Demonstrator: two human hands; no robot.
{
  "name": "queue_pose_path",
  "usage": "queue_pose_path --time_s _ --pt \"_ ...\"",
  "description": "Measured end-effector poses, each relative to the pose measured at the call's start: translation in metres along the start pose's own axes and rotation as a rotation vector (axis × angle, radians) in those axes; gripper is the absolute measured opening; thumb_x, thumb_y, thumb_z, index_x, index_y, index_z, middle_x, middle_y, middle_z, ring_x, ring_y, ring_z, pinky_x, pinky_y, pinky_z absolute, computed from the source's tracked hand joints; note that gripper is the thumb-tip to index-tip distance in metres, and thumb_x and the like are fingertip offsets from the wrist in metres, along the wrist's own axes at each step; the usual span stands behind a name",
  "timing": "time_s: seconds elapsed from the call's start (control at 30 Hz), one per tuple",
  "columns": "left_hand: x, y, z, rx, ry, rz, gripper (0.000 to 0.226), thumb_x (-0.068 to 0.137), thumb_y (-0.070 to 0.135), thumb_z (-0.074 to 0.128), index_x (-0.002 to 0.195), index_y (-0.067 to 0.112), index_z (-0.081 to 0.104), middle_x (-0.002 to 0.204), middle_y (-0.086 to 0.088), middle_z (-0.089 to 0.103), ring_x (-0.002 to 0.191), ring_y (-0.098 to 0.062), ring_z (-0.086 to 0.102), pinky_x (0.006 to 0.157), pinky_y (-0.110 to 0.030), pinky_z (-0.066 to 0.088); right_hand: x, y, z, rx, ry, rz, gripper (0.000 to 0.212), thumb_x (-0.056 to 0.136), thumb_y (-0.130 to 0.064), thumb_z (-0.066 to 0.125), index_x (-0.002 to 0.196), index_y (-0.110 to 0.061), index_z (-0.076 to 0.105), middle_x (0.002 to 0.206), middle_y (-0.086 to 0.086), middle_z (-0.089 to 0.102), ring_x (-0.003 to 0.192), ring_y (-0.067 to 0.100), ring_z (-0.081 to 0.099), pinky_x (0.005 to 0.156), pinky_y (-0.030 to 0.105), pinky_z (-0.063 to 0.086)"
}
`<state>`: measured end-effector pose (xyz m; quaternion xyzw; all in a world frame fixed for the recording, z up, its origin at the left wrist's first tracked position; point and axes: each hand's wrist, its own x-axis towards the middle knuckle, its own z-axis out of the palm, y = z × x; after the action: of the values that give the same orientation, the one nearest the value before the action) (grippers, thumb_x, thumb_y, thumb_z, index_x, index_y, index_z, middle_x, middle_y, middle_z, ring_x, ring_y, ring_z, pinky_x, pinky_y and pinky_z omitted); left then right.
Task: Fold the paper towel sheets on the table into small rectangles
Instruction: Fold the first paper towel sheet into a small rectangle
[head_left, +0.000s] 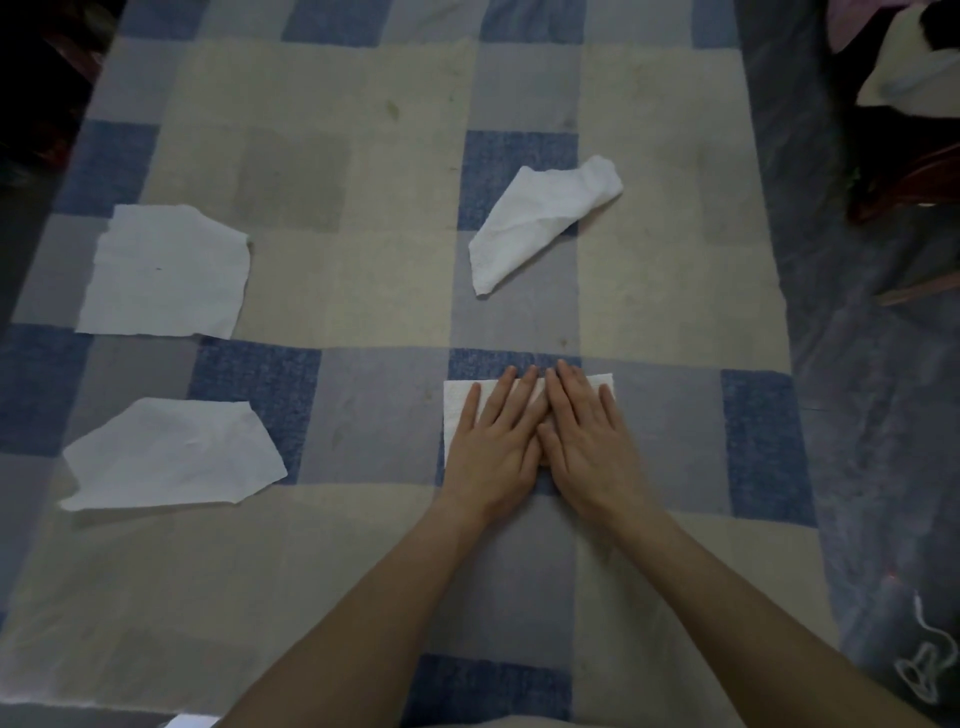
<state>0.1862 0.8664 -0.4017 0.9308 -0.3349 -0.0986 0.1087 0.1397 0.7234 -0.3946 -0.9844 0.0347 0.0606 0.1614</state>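
Observation:
A folded white paper towel (460, 402) lies flat on the checked cloth near the middle. My left hand (493, 447) and my right hand (587, 441) rest side by side on it, palms down, fingers extended, covering most of it. Only its left strip and its top right corner show. Two flat unfolded sheets lie to the left: one farther away (166, 270) and one nearer (171, 454). A crumpled, loosely folded sheet (540, 218) lies beyond my hands.
The blue, grey and beige checked cloth (337, 182) covers the table. Its right edge drops to a grey patterned floor (872, 415). Dark furniture and a pale object (904, 78) stand at the top right; the top left is dark.

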Motion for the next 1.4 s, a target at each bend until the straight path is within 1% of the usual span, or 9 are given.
queue_pose_path --time_s 0.2,0.47,0.6,0.67,0.77,0.9,1.0,1.13,1.4 --pt "-0.002 -0.003 0.001 -0.013 0.023 0.019 0.052 0.102 0.035 0.024 0.153 0.027 0.02 0.162 0.003 0.011 0.149 -0.015 0.004 0.119 -0.046 0.008 0.001 0.004 0.002 -0.082 0.002 0.096 0.061 0.096 -0.039 0.026 0.149 -0.007 0.027 0.157 0.009 0.024 0.145 0.018 0.018 0.116 0.042 0.007" --pt "-0.027 -0.045 -0.006 0.058 0.006 -0.182 0.056 0.099 0.044 0.022 0.153 0.032 0.015 0.162 0.004 0.005 0.149 -0.015 0.002 0.118 -0.049 0.004 -0.008 0.014 -0.003 -0.133 -0.004 0.099 0.063 0.098 -0.043 0.018 0.154 -0.017 0.004 0.161 0.003 0.004 0.148 0.018 0.001 0.118 0.044 0.0" --pt "-0.035 -0.059 -0.018 0.052 0.012 -0.269 0.058 0.099 0.045 0.013 0.154 0.029 0.011 0.163 0.001 0.005 0.149 -0.017 -0.002 0.118 -0.05 -0.004 -0.009 0.015 -0.004 -0.132 -0.012 0.089 0.062 0.099 -0.042 0.02 0.153 -0.016 0.005 0.161 0.002 0.002 0.148 0.017 -0.002 0.119 0.047 0.003" --pt "-0.03 -0.049 -0.024 -0.015 0.09 -0.298 0.059 0.099 0.045 0.014 0.154 0.025 0.013 0.162 0.001 0.003 0.149 -0.015 -0.002 0.118 -0.045 -0.009 -0.008 0.013 -0.004 -0.133 -0.009 0.091 0.062 0.098 -0.041 0.021 0.153 -0.015 0.007 0.161 0.003 0.003 0.148 0.017 -0.001 0.119 0.047 0.004" --pt "-0.013 -0.012 -0.029 -0.115 0.185 -0.177 0.058 0.1 0.04 0.023 0.154 0.02 0.017 0.162 0.0 0.005 0.149 -0.016 0.001 0.118 -0.043 -0.004 -0.009 0.013 -0.004 -0.141 -0.01 0.1 0.063 0.098 -0.041 0.02 0.153 -0.015 0.008 0.161 0.004 0.004 0.148 0.018 0.0 0.119 0.047 0.003" --pt "0.014 0.041 -0.021 -0.199 0.103 0.001 0.058 0.099 0.037 0.021 0.154 0.018 0.019 0.162 0.0 0.007 0.149 -0.015 0.0 0.12 -0.042 0.001 -0.008 0.016 -0.005 -0.195 -0.048 0.047 0.071 0.089 -0.039 0.024 0.153 -0.013 0.011 0.16 0.007 0.006 0.148 0.023 0.003 0.117 0.049 0.003" --pt "0.017 0.057 -0.004 -0.224 0.033 -0.022 0.057 0.099 0.038 0.017 0.154 0.022 0.019 0.162 0.005 0.005 0.149 -0.011 -0.003 0.121 -0.041 0.003 -0.007 0.019 -0.002 -0.237 -0.061 0.049 0.068 0.089 -0.036 0.029 0.152 -0.012 0.018 0.159 0.01 0.016 0.147 0.024 0.009 0.116 0.046 0.002" --pt "0.011 0.04 0.006 -0.185 0.047 -0.023 0.055 0.101 0.037 0.02 0.154 0.022 0.018 0.162 0.005 0.009 0.149 -0.01 0.001 0.12 -0.037 0.004 -0.005 0.016 0.0 -0.208 -0.043 0.077 0.07 0.088 -0.038 0.028 0.152 -0.013 0.018 0.159 0.007 0.012 0.147 0.021 0.007 0.115 0.045 -0.001" --pt "0.004 0.016 0.01 -0.071 0.043 -0.067 0.053 0.102 0.037 0.02 0.154 0.024 0.018 0.162 0.004 0.01 0.149 -0.011 0.001 0.12 -0.044 0.006 -0.005 0.014 0.0 -0.157 -0.011 0.112 0.062 0.096 -0.042 0.022 0.151 -0.014 0.022 0.159 0.007 0.016 0.147 0.019 0.012 0.116 0.045 0.004"
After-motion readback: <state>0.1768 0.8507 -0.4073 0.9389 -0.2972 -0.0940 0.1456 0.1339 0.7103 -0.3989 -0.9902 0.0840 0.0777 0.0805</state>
